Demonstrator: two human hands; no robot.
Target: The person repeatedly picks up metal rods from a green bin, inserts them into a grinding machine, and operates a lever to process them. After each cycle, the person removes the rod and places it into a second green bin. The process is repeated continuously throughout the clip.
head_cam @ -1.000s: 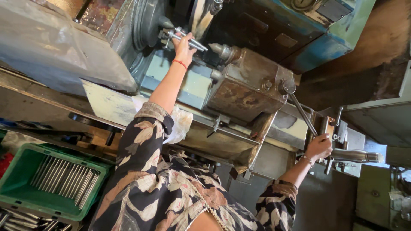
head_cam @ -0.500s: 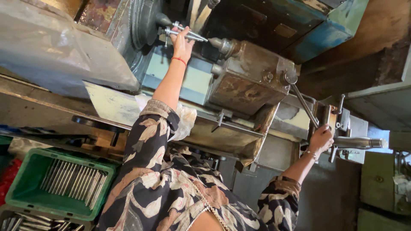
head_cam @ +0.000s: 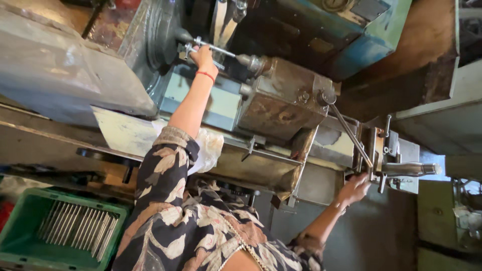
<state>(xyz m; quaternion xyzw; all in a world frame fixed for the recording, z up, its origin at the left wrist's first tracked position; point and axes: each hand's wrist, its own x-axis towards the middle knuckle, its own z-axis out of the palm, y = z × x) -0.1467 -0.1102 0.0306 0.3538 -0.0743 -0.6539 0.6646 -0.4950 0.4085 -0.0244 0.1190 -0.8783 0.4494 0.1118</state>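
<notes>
Workshop setting: an old blue-green lathe (head_cam: 361,35) is filling the upper half of the frame, with worn grey sheet-metal guards and a tray (head_cam: 261,168) running below it.

Step in hand, as judged: work is being set at the chuck (head_cam: 159,35), upper left of the frame. The left hand (head_cam: 203,55), a red band (head_cam: 205,74) on its wrist, is closing around a thin metal rod (head_cam: 217,48) that is lying between the chuck and the rusty tool block (head_cam: 281,100) at centre. Whether the rod is seated in the chuck cannot be told from this angle.

The right hand (head_cam: 355,188), lower right of the frame, is reaching up under the lever assembly. Its fingers are curling at the foot of the long slanted lever (head_cam: 349,133), just left of the round grey handle (head_cam: 409,169). A firm grip cannot be confirmed.

Next move, as judged, is calling for the rod to be kept in line with the chuck axis while the right hand is working the lever, and for the left fingers to be kept clear of the chuck face.

Containers: a green crate (head_cam: 20,221) is sitting at lower left, holding a single layer of similar thin rods (head_cam: 75,228) lying side by side. A crumpled white bag (head_cam: 208,145) is resting on the tray edge beside the left sleeve. Its contents are not showing.
</notes>
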